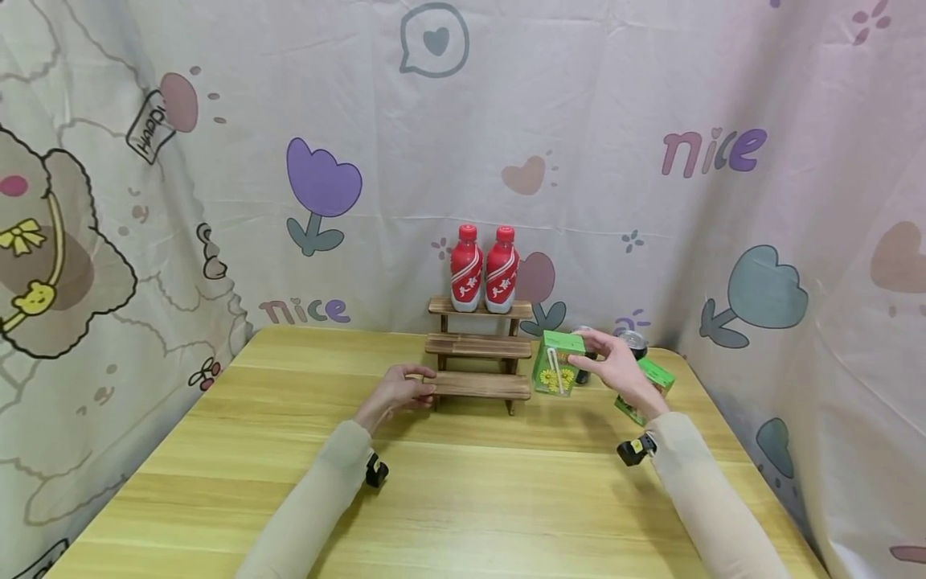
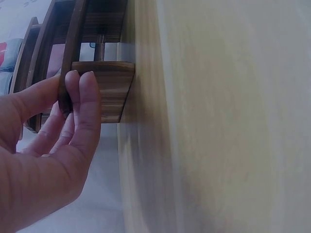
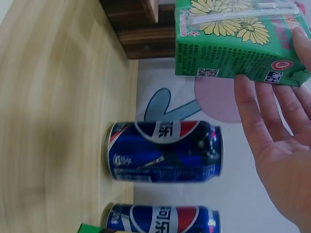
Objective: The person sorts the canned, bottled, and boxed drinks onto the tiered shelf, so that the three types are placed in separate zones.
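A small three-step wooden rack (image 1: 477, 346) stands at the back of the table, with two red bottles (image 1: 466, 269) upright on its top step. My left hand (image 1: 401, 389) pinches the left end of the lowest step (image 2: 73, 58) between thumb and fingers. To the right of the rack, my right hand (image 1: 615, 366) holds a green juice box (image 1: 558, 363) raised off the table; yellow flowers and a wrapped straw (image 3: 243, 13) show on its side. Blue cola cans (image 3: 165, 151) stand behind the right hand, partly hidden in the head view.
A second green juice box (image 1: 654, 374) is on the table beyond my right wrist, next to a can (image 1: 633, 343). A printed cloth (image 1: 405, 161) hangs behind and beside the wooden table (image 1: 492, 498).
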Available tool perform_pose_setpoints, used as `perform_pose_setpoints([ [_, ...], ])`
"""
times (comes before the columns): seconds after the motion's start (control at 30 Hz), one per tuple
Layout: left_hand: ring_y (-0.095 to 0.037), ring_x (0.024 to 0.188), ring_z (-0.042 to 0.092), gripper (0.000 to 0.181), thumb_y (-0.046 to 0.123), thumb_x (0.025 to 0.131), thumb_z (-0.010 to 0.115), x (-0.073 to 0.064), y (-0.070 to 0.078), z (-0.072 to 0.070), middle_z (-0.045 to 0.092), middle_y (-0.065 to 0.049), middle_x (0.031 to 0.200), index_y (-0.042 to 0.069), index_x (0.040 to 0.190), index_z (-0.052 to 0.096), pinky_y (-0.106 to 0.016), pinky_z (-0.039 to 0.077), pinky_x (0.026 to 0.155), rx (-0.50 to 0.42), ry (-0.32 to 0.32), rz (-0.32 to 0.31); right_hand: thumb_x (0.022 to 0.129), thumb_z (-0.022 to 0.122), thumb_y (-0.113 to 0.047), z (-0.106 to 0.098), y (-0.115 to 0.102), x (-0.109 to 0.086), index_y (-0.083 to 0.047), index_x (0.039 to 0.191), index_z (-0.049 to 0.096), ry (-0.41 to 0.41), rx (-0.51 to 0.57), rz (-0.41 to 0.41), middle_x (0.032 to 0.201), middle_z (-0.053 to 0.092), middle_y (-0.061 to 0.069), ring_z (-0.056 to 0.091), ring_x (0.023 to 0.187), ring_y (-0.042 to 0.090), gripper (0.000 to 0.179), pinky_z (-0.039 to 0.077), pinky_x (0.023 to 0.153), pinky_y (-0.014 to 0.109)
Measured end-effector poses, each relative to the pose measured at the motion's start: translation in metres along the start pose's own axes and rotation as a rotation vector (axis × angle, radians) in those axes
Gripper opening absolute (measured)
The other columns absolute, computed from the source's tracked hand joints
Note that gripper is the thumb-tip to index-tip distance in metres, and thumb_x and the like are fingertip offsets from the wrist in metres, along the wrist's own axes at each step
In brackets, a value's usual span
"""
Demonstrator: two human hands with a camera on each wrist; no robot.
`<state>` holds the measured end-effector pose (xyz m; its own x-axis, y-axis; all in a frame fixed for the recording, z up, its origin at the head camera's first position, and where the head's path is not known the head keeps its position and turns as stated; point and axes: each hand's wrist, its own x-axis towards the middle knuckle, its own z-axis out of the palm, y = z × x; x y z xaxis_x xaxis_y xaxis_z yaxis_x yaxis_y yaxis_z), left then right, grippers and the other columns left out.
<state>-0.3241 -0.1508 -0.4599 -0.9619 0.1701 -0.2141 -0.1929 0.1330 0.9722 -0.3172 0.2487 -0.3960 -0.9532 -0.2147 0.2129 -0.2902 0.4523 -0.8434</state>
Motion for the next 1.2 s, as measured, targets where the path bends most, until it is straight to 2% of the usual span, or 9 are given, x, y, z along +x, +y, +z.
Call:
perform_pose_setpoints([
  [0.17,-0.022,0.072,0.068,0.036,-0.001,0.091,0.065,-0.001,0.000,0.000,0.068,-0.016,0.093,-0.003,0.125,0.058,-0.042,0.061,0.080,0.001,-0.003,0.003,0.087,0.076,-0.030,0.006,-0.007,0.003,-0.012,0.130,0.060,-0.001,0.011,-0.039,0.124,0.067,0.012,0.060,0.113,0.019,0.050,0.048,0.097,0.039],
  [0.33,-0.021,0.072,0.068,0.035,-0.001,0.091,0.064,0.000,0.000,0.000,0.068,-0.017,0.093,-0.004,0.126,0.058,-0.041,0.061,0.078,0.006,-0.007,0.015,0.088,0.074,-0.031,0.011,-0.013,0.008,-0.013,0.131,0.060,-0.008,0.017,-0.058,0.124,0.067,0.011,0.061,0.112,0.019,0.049,0.050,0.094,0.032],
  [0.53,-0.020,0.070,0.067,0.034,-0.002,0.091,0.064,0.001,0.001,0.000,0.068,-0.016,0.092,-0.004,0.124,0.058,-0.037,0.061,0.075,0.004,-0.006,0.009,0.089,0.073,-0.032,0.018,-0.022,0.012,-0.014,0.132,0.059,-0.024,0.030,-0.064,0.125,0.066,0.011,0.059,0.117,0.026,0.049,0.050,0.096,0.038],
  [0.77,-0.021,0.071,0.068,0.033,-0.002,0.090,0.065,0.002,-0.001,0.001,0.068,-0.015,0.091,-0.004,0.123,0.059,-0.038,0.061,0.076,0.005,-0.002,0.008,0.089,0.073,-0.030,0.026,-0.033,0.018,-0.014,0.131,0.060,-0.016,0.061,-0.078,0.125,0.066,0.010,0.058,0.117,0.024,0.046,0.046,0.102,0.045],
  [1.0,-0.021,0.068,0.067,0.032,-0.003,0.090,0.064,0.001,-0.001,0.001,0.068,-0.016,0.090,-0.002,0.122,0.060,-0.038,0.062,0.073,0.005,0.011,-0.001,0.090,0.073,-0.027,0.034,-0.041,0.027,-0.014,0.130,0.061,-0.027,0.097,-0.089,0.124,0.067,0.012,0.059,0.117,0.027,0.045,0.049,0.097,0.039],
  [1.13,-0.021,0.068,0.067,0.033,-0.003,0.089,0.065,0.000,0.000,0.002,0.068,-0.015,0.090,-0.002,0.122,0.061,-0.037,0.061,0.074,0.009,0.009,0.001,0.089,0.074,-0.028,0.039,-0.045,0.031,-0.013,0.132,0.059,-0.037,0.106,-0.080,0.128,0.065,0.013,0.057,0.122,0.030,0.048,0.051,0.098,0.043],
  [1.2,-0.021,0.069,0.067,0.033,-0.002,0.090,0.065,0.000,0.000,0.002,0.068,-0.015,0.090,-0.002,0.122,0.060,-0.037,0.061,0.074,0.011,0.003,0.007,0.089,0.074,-0.028,0.041,-0.047,0.033,-0.013,0.133,0.058,-0.038,0.110,-0.078,0.129,0.064,0.013,0.057,0.123,0.030,0.049,0.052,0.097,0.041],
])
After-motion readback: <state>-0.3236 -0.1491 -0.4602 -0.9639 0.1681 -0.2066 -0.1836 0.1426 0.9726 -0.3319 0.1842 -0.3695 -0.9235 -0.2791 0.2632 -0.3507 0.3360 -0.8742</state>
